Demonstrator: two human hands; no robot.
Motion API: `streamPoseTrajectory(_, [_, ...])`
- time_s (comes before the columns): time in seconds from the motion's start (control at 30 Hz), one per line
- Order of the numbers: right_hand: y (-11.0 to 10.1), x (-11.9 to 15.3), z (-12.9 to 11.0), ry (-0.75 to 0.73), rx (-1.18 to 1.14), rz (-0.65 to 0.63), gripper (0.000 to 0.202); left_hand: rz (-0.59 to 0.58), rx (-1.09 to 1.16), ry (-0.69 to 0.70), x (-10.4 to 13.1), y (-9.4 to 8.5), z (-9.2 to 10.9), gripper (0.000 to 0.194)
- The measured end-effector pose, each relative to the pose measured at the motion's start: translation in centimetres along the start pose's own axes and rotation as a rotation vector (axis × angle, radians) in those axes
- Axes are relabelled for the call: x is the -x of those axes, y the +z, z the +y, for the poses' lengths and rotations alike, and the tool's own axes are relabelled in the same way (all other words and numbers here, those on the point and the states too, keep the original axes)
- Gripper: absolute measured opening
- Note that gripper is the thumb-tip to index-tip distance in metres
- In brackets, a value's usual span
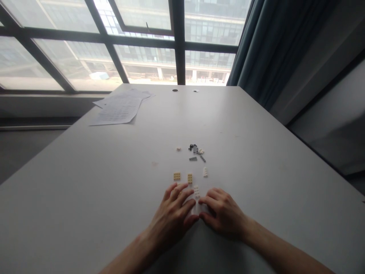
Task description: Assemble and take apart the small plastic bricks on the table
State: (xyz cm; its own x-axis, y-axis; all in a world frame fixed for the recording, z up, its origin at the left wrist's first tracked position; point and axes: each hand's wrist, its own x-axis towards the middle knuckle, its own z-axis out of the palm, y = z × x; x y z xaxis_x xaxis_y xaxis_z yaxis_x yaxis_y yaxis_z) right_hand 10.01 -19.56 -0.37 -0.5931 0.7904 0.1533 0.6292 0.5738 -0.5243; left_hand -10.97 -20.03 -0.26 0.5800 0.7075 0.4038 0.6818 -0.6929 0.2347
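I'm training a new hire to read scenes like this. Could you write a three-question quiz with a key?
1. True or false: the left hand and right hand are spread wide apart, at opposite sides of the table.

2. Which lies nearest the window?
A. grey pieces
B. right hand
C. papers

3. Fill in the colour: two small, pale ____ bricks lie side by side, with a gap, just beyond the left hand.

Key: 1. False; 2. C; 3. yellow.
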Motion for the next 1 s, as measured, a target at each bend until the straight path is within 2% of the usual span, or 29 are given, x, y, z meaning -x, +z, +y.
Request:
streamPoseTrajectory(0.2, [0.0,0.1,0.0,-0.002,-0.011,0.000,0.024,0.014,-0.005,0.015,0.0,0.0,-0.1,0.023])
streamPoseTrajectory(0.43, [-0.3,0.2,0.2,0.033,-0.046,0.093,0.024,0.070,-0.009,0.019,0.2,-0.4,-0.7,0.044])
streamPoseTrajectory(0.63, [-0.8,-0.1,0.9,0.088,-0.064,0.211,0.020,0.109,-0.007,-0.028,-0.2,-1.7,-2.1,0.031])
streamPoseTrajectory(0.73, [-0.7,-0.2,1.1,0.110,-0.081,0.230,0.021,0.113,-0.025,-0.092,-1.1,-2.3,-3.8,0.026])
streamPoseTrajectory(0.83, [-0.6,-0.3,1.1,0.129,-0.106,0.249,0.020,0.097,-0.012,-0.226,-3.2,-2.4,-6.7,0.026])
streamPoseTrajectory(0.93, [-0.5,-0.5,1.3,0.154,-0.132,0.272,0.019,0.068,0.022,-0.441,-5.9,-1.7,-9.8,0.032])
streamPoseTrajectory(1.0, [-0.4,-0.6,1.5,0.181,-0.153,0.283,0.018,0.033,0.019,-0.508,-7.7,-1.0,-11.4,0.039])
